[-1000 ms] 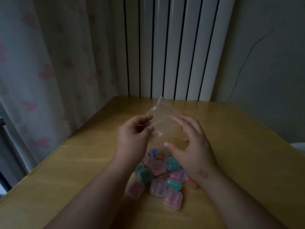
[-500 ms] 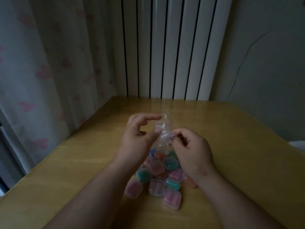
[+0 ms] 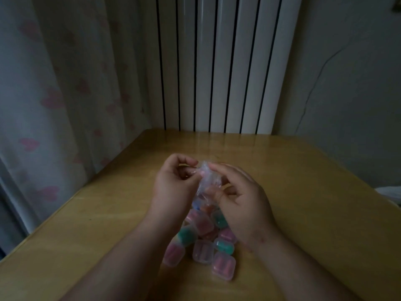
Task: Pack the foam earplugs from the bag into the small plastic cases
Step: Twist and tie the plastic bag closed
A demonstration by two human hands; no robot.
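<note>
A clear plastic bag [image 3: 209, 179] stands bunched between my hands at the middle of the table. Its neck is gathered into a twist. My left hand [image 3: 173, 183] pinches the twisted top from the left. My right hand [image 3: 240, 198] grips the neck from the right, with its thumb lower on the plastic. Inside the bag lie several small clear plastic cases [image 3: 202, 250] with pink, green and orange earplugs in them. The bag's lower part rests on the table between my forearms.
The wooden table [image 3: 303, 192] reaches to a white radiator [image 3: 217, 66] at the back. A curtain with pink hearts [image 3: 50, 101] hangs along the left edge. A grey wall stands on the right.
The bag's flat open top has been gathered and twisted into a tight neck. Both hands have moved closer together and now pinch that neck.
</note>
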